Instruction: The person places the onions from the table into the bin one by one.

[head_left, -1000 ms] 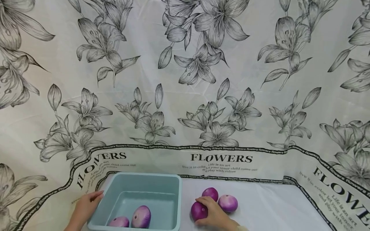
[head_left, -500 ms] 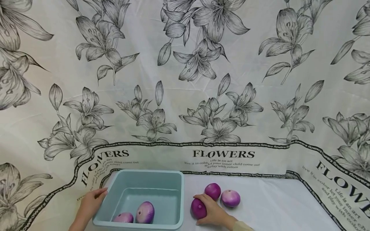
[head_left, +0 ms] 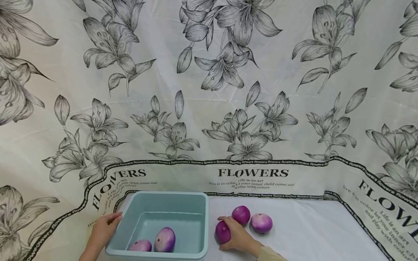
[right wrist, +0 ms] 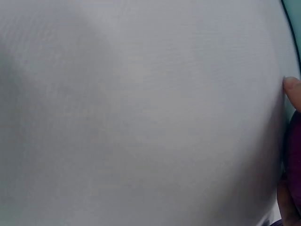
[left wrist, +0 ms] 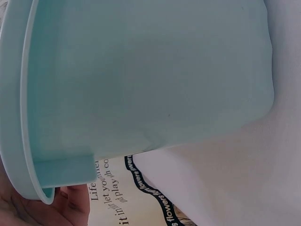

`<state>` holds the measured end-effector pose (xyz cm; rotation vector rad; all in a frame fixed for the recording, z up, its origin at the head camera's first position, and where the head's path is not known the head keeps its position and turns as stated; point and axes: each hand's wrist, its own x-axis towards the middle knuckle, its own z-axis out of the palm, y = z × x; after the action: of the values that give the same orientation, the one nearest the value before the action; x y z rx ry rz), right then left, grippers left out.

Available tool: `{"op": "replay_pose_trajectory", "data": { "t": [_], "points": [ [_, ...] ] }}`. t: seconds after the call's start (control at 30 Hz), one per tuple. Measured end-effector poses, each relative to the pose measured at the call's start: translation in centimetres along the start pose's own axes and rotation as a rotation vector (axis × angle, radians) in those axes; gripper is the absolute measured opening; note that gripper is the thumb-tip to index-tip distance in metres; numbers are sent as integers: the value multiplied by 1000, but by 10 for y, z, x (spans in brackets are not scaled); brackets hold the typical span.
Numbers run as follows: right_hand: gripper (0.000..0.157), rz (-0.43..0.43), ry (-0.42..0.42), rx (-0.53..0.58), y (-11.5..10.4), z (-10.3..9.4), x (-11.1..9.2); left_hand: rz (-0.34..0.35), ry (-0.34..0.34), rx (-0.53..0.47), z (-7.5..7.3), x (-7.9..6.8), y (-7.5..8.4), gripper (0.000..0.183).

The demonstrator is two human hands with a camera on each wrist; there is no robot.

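Observation:
My left hand (head_left: 103, 229) grips the left rim of a pale blue-green plastic basin (head_left: 205, 224). In the left wrist view its fingers (left wrist: 75, 200) curl under that rim, beside the basin's outer wall (left wrist: 155, 80). Two paler red onions, one lying low (head_left: 141, 245) and one larger (head_left: 165, 239), sit inside near the front wall. Right of the basin, my right hand (head_left: 240, 237) holds a dark red onion (head_left: 222, 232) on the table, fingers over the top and thumb at the near side. Only an edge of this onion (right wrist: 295, 160) shows in the right wrist view.
Just behind the right hand lie two more red onions, one dark (head_left: 241, 215) and one paler (head_left: 261, 223). A white cloth (head_left: 303, 232) covers the table. Flower-printed curtain fabric (head_left: 183, 145) stands behind and along both sides.
The held onion and right hand have shifted slightly left, away from the two loose onions. The left hand keeps its grip on the rim. The head view has tilted a little.

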<state>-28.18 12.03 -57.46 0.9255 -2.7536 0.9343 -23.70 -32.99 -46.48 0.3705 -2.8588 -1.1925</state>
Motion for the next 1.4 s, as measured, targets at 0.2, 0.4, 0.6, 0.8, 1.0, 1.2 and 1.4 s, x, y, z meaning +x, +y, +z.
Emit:
{"op": "replay_pose_trajectory", "data": {
  "t": [0.2,0.4,0.6,0.8,1.0,1.2,1.4],
  "points": [
    [91,52,19,54,-1,3,-2,-6,6,-15,1,-2,1,36],
    [89,8,45,32,-1,4,-4,-11,0,-17,-1,-3,3,36],
    [89,21,46,27,-3,0,-3,-11,-1,-20,0,-1,3,36],
    [90,-9,86,-18,-5,-3,-2,-19,2,-12,0,-2,4,35],
    [82,-60,139,-96,-13,-17,4,-26,-4,-18,0,-4,5,36],
    [78,-7,50,-60,-33,-39,9,-4,6,-11,-1,-4,6,36],
    [79,6,2,-74,-52,-51,8,2,1,-8,-2,-4,6,38]
  ]
}}
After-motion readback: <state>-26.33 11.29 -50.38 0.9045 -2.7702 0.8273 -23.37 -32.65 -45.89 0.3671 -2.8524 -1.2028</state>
